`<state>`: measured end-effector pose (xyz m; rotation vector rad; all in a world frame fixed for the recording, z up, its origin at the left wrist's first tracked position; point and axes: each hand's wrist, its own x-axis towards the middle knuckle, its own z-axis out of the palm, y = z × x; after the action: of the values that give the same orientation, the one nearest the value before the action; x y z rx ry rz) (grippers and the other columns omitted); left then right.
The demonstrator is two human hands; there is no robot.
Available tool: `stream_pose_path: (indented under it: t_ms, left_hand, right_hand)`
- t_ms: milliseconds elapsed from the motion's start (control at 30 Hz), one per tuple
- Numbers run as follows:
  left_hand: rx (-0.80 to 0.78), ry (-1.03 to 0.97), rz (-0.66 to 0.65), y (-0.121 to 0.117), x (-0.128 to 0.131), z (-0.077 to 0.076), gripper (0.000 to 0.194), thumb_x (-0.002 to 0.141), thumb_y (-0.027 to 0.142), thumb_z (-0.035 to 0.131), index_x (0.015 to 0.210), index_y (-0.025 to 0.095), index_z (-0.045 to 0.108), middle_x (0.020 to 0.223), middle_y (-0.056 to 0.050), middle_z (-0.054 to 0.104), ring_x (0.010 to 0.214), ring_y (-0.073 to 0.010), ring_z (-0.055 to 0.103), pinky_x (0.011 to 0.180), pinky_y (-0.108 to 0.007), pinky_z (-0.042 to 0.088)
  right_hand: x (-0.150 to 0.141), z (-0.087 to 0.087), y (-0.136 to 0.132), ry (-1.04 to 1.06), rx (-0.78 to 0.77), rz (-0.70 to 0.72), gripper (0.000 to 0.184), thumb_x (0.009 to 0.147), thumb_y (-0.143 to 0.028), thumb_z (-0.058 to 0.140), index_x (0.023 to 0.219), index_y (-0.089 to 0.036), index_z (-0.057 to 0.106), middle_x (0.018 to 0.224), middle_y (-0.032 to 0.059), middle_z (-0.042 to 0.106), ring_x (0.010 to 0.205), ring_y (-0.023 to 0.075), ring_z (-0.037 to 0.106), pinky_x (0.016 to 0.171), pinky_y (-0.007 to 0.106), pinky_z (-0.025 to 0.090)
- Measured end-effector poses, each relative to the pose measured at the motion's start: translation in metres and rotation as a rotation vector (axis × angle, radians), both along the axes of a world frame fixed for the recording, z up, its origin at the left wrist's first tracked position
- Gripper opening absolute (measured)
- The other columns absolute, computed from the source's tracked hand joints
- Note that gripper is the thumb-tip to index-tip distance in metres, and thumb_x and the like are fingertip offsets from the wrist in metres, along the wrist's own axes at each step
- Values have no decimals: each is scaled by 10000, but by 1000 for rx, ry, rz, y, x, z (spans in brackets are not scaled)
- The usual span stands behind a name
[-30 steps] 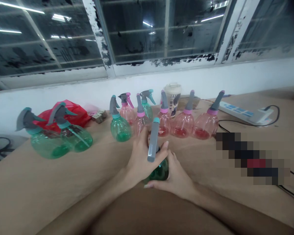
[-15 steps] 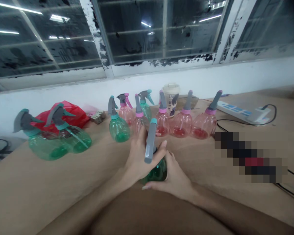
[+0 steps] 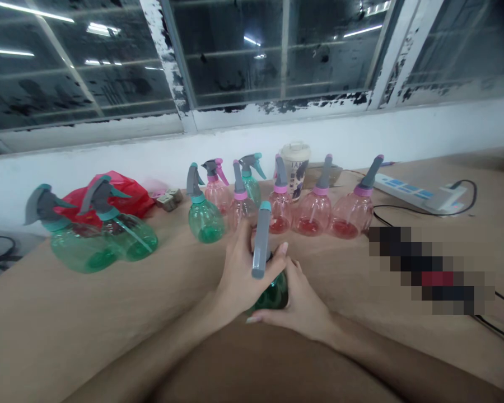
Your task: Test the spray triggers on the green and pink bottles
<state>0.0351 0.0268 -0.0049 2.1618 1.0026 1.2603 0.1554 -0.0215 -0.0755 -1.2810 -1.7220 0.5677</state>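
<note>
Close in front of me, both hands hold a green spray bottle (image 3: 277,292) with a grey and teal spray head. My left hand (image 3: 240,268) is wrapped round its neck, just under the spray head, with the thumb on the near side. Lower down, my right hand (image 3: 304,305) grips the round body from the right. The fingers on the far side are partly hidden. Just beyond the hands stands a row of spray bottles, among them a green one (image 3: 205,221) and several pink ones, such as the pink bottle (image 3: 313,215) with red liquid.
Two green spray bottles (image 3: 82,246) stand at the left before a red plastic bag (image 3: 128,198). A paper cup (image 3: 294,168) is behind the row. At the right lie a white power strip (image 3: 407,190), black cables and a blurred-out dark object (image 3: 428,271). A windowed wall borders the table.
The whole view has shifted very slightly to the right. Both hands keep the same hold on the green spray bottle, and the other bottles stay in place.
</note>
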Motion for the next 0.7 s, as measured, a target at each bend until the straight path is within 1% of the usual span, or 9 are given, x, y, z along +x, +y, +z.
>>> stream_pose_path:
  t_ms: [133,200,333,500,567,633,700]
  left_hand:
    - [16,39,29,1,-1,4,308,747,332,635,980,201,482,829,-29,588,768,-204,600,692,-375,497]
    - [19,61,21,1,-1,6,277,741,331,640,930,199,486,764,-11,569,706,-187,582,647,-350,485]
    - [23,67,19,0,-1,10,225,734,307,643,838,199,476,714,2,547,636,-168,573,595,-326,470]
    - [51,89,58,-4,2,12,171,748,272,619,821,208,477,721,-15,588,701,-206,614,617,-356,498]
    - [67,98,61,-5,3,13,152,755,258,609,787,215,466,718,-11,598,711,-203,616,636,-363,505]
    - [82,97,49,-4,2,12,132,761,253,602,803,214,483,756,-16,611,716,-194,615,665,-370,508]
    - [91,85,49,-3,1,9,155,763,279,605,866,212,510,799,-25,616,718,-190,607,674,-371,507]
  right_hand:
    - [0,0,0,17,-4,-7,772,525,-507,813,1155,-225,468,1052,81,580,1028,317,550,892,529,447]
    - [0,0,0,23,4,4,760,537,-509,810,1154,-238,458,1073,76,576,1047,311,543,905,524,442]
    - [-1,0,0,22,5,10,788,546,-527,804,1183,-248,434,1118,77,563,1078,312,529,933,528,422]
    - [-2,2,-2,16,15,15,873,552,-525,806,1271,-269,382,1170,79,547,1124,323,505,956,527,403]
    - [-2,3,-2,3,26,20,901,550,-524,807,1294,-276,362,1184,80,543,1116,325,510,949,527,408]
    - [-2,3,-2,-6,26,20,900,543,-529,808,1285,-269,370,1166,81,553,1085,321,525,930,528,421]
    - [-2,3,-1,-5,10,11,862,536,-537,806,1243,-250,405,1121,82,568,1050,316,538,912,530,432]
